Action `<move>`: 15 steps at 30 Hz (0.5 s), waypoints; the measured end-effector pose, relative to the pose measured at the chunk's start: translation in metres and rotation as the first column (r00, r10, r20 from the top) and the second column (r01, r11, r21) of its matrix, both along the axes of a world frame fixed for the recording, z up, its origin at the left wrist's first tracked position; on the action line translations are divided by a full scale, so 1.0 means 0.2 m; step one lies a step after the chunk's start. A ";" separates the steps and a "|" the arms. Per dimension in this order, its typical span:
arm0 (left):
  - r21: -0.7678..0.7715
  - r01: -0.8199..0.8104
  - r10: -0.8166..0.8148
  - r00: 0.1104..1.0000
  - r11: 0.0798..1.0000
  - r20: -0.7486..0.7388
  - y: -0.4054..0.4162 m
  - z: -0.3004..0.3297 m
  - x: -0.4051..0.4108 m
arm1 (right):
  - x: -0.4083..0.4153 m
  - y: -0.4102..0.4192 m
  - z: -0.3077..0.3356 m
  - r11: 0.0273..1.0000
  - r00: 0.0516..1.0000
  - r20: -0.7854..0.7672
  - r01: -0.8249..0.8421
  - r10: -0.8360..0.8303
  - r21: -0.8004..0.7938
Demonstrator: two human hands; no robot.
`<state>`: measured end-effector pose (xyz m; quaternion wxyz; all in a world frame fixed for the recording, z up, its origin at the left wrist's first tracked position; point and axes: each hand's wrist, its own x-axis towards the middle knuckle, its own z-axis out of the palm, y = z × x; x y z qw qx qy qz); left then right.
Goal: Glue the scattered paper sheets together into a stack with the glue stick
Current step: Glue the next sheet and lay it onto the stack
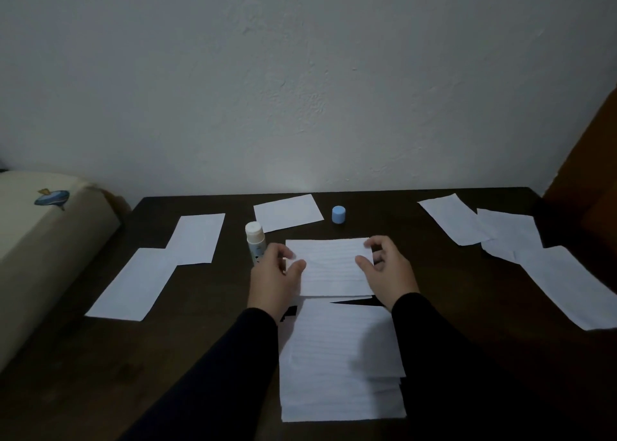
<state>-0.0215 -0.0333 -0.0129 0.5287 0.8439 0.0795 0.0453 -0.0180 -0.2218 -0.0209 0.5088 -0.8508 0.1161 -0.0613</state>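
Head cam, only view here: dark wooden table (207, 307) against a plain wall. Both hands are on a lined sheet (330, 267) in the middle. The left hand (275, 277) pinches its left edge with thumb on top and fingers curled, and the right hand (389, 270) does the same on the right edge, fingertips at the top corner. At 6 o'clock from that sheet sits the stack (340, 360), edges a bit uneven. The glue stick (255, 240) stands upright at 9 o'clock, just beside the left hand, uncapped, and its blue cap (338, 214) sits at 12 o'clock. Loose sheets are all over: one at 11 o'clock (287, 212), two overlapping off at 9 o'clock (197, 237), and three more at 3 o'clock (507, 233). Cream cushion thing (40, 240) on the far left.
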 end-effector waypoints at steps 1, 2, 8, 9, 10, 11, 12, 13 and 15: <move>0.005 -0.004 0.004 1.000 1.000 -0.009 0.00 -0.01 0.01 | 0.00 0.01 -0.01 1.000 1.000 -0.004 -0.005 0.005 -0.012; 0.010 -0.005 0.005 1.000 1.000 -0.027 0.01 -0.02 0.01 | 0.01 0.01 -0.03 0.999 1.000 -0.017 -0.012 0.011 -0.031; 0.089 0.011 -0.005 0.998 0.996 -0.067 0.04 -0.07 0.02 | 0.04 0.03 -0.04 0.978 0.996 -0.031 -0.084 0.080 -0.189; 0.113 0.018 -0.010 0.997 0.993 -0.073 0.04 -0.07 0.02 | 0.04 0.04 -0.04 0.973 0.995 -0.037 -0.094 0.088 -0.209; 0.138 0.024 -0.014 0.997 0.990 -0.080 0.04 -0.08 0.02 | 0.05 0.04 -0.05 0.970 0.994 -0.053 -0.101 0.092 -0.221; 0.157 0.029 -0.016 0.996 0.987 -0.089 0.04 -0.08 0.03 | 0.05 0.04 -0.05 0.967 0.993 -0.070 -0.107 0.094 -0.230; 0.172 0.034 -0.018 0.995 0.985 -0.094 0.04 -0.09 0.03 | 0.06 0.04 -0.06 0.965 0.992 -0.084 -0.115 0.097 -0.237; 0.189 0.040 -0.021 0.995 0.981 -0.100 0.04 -0.09 0.04 | 0.06 0.04 -0.06 0.962 0.990 -0.094 -0.124 0.104 -0.243; 0.220 0.054 -0.029 0.993 0.974 -0.113 0.04 -0.10 0.04 | 0.07 0.04 -0.07 0.954 0.987 -0.111 -0.142 0.116 -0.265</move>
